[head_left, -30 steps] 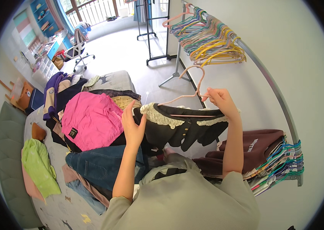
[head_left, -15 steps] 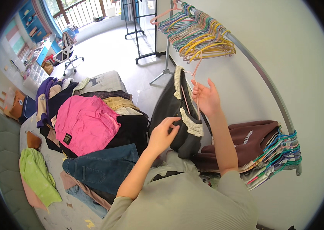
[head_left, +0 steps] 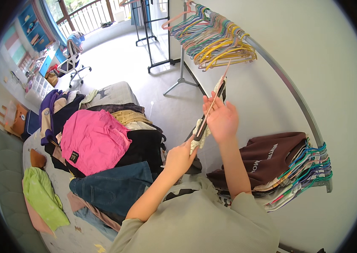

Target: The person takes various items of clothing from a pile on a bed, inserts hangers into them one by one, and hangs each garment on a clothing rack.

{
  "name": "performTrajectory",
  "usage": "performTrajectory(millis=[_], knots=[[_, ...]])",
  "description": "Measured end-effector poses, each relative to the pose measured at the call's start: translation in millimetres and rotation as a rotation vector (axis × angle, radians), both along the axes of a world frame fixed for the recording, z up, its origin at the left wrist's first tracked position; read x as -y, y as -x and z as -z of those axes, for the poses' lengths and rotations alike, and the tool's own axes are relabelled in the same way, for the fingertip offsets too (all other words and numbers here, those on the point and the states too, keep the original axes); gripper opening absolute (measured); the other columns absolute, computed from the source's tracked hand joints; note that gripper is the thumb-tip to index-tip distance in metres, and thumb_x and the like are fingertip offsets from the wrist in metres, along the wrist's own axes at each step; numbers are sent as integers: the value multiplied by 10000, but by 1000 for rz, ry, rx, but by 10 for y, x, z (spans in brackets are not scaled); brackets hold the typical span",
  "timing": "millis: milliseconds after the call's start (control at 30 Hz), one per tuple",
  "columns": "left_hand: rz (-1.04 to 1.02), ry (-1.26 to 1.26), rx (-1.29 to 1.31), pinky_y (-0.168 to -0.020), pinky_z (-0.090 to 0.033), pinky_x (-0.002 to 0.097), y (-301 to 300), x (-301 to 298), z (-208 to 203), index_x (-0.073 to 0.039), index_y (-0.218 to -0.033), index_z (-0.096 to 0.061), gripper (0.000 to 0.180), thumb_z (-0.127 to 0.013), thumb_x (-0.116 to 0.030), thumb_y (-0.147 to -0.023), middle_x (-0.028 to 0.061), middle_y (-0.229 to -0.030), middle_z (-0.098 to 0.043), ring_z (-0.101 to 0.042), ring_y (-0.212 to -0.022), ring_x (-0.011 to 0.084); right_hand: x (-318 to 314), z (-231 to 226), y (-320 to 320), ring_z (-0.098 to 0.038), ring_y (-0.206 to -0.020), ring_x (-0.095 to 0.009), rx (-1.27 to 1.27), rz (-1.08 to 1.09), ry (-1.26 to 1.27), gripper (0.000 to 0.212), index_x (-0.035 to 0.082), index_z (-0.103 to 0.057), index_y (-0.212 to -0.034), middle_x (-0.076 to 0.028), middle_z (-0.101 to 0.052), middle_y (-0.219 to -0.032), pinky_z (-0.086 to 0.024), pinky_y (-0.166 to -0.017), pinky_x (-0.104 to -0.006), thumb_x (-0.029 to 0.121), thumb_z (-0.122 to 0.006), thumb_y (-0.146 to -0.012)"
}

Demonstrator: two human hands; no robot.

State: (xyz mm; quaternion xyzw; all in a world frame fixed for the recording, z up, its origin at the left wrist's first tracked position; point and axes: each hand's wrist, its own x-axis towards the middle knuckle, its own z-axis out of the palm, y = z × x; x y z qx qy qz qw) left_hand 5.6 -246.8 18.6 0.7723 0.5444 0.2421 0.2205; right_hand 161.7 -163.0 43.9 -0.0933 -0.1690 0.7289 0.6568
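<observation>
A black garment with cream lace trim (head_left: 197, 141) hangs on a thin pink hanger (head_left: 214, 98), seen almost edge-on in front of me. My left hand (head_left: 181, 159) is closed on the garment at its lower lace edge, thumb and fingers together. My right hand (head_left: 221, 120) is against the upper part, its fingers stretched upward and the pink hanger crossing them. The hanger's upper end points toward the rail, just under the bunched hangers. Most of the garment's body is hidden behind my hands.
Several bare hangers (head_left: 216, 40) crowd the far end of a metal rail (head_left: 290, 86); hung clothes with a brown sweatshirt (head_left: 267, 158) fill its near end. On the bed left lie a pink shirt (head_left: 94, 141), dark jeans (head_left: 113, 185) and a green garment (head_left: 45, 200). A black rack (head_left: 155, 38) stands beyond.
The garment has turned from showing its open neck to nearly edge-on. My right hand has moved down and left along the hanger; my left hand has closed on the lace edge.
</observation>
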Motion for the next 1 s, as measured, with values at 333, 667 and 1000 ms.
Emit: performTrajectory(millis=[333,667,1000], knots=[[4,-45,95,-644,-476,418,-101,-1,4,-60,-1126,-581,317,-568,-166,-828,200,-850,-623,-600,-731,368,275,6,-226,-269,-1307,-321,215,68,-189,714,-12,-174,-1394,-160,-366,-1299,-183,-1107,-392,239,-521,-823],[-58,63,-52,-652,-486,412,-383,12,20,-116,-1069,-621,315,-618,-235,-778,157,-851,-645,-613,-753,345,549,126,-543,-250,-1325,-323,309,156,-111,665,-27,-136,-1400,-190,-294,-1376,-181,-1109,-388,170,-463,-856],[130,81,-94,-679,-472,437,-929,166,136,-140,-1151,-573,360,-584,-154,-791,177,-904,-632,-602,-789,360,997,29,-1014,-133,-1369,-241,699,314,157,755,-18,26,-1419,-182,-223,-1421,-162,-1075,-319,93,-458,-851]])
